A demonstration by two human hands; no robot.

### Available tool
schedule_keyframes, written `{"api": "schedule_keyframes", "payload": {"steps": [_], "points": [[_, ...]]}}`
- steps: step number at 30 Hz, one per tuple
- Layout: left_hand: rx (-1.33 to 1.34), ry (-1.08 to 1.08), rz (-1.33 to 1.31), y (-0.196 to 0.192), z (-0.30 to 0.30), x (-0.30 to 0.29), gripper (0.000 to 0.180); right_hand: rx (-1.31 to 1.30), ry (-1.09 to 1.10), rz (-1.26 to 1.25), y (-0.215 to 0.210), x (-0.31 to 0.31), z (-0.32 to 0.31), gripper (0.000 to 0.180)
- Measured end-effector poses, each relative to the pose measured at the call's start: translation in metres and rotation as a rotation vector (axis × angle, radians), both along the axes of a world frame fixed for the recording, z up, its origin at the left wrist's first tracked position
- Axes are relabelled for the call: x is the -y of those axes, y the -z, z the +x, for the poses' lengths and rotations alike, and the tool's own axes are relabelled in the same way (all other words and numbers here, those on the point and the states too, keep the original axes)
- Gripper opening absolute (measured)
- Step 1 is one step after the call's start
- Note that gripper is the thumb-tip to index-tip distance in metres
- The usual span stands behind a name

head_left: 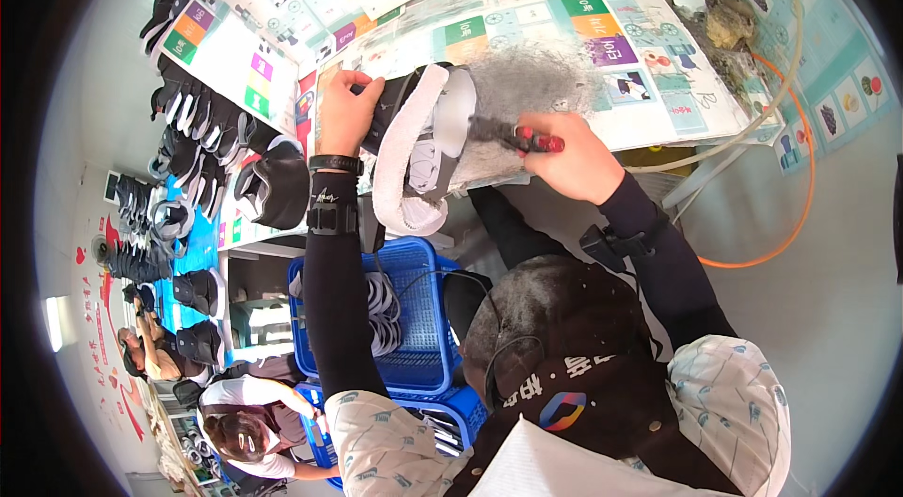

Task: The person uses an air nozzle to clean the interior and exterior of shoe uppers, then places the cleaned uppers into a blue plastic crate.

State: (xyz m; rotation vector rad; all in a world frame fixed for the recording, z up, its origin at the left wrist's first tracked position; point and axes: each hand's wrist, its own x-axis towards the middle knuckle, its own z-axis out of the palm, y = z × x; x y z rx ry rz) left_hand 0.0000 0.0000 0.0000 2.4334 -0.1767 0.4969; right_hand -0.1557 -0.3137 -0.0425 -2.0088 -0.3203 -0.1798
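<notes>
My left hand (346, 116) is closed, its thumb and fingers pinching the black end of a shoe (450, 126). The shoe is tilted on its side at the table's near edge, its thick whitish sole rim (390, 168) curving down beside my wrist. In my right hand (578, 158) is a small hand tool (544, 140) with a red and black handle. Its dark working end is blurred and close to the shoe's grey-white underside; whether it touches cannot be made out.
Printed sheets with dark grey dust cover the worktable (677, 102). Blue crates (423, 347) holding pale parts stand below. Black shoes (268, 182) line the left side. An orange hose (804, 196) hangs at the right. Other people (249, 422) work at the lower left.
</notes>
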Motion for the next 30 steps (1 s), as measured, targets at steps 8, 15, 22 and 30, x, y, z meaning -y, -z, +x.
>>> {"api": "schedule_keyframes", "payload": {"steps": [8,15,22,30], "points": [[-0.044,-0.005,-0.002,-0.003,-0.007,-0.003,0.035,0.036,0.109,-0.064,-0.008,-0.007,-0.010,0.017],[0.037,0.043,-0.097,0.008,-0.007,-0.010,0.031,0.042,0.033,-0.087,0.005,-0.009,-0.011,0.016],[0.025,0.100,-0.157,0.011,-0.018,-0.017,0.025,-0.198,-0.203,0.178,0.008,-0.021,-0.014,0.017],[0.112,0.111,-0.201,0.028,-0.024,-0.031,0.022,-0.396,-0.244,0.417,0.009,-0.027,-0.011,0.014]]}}
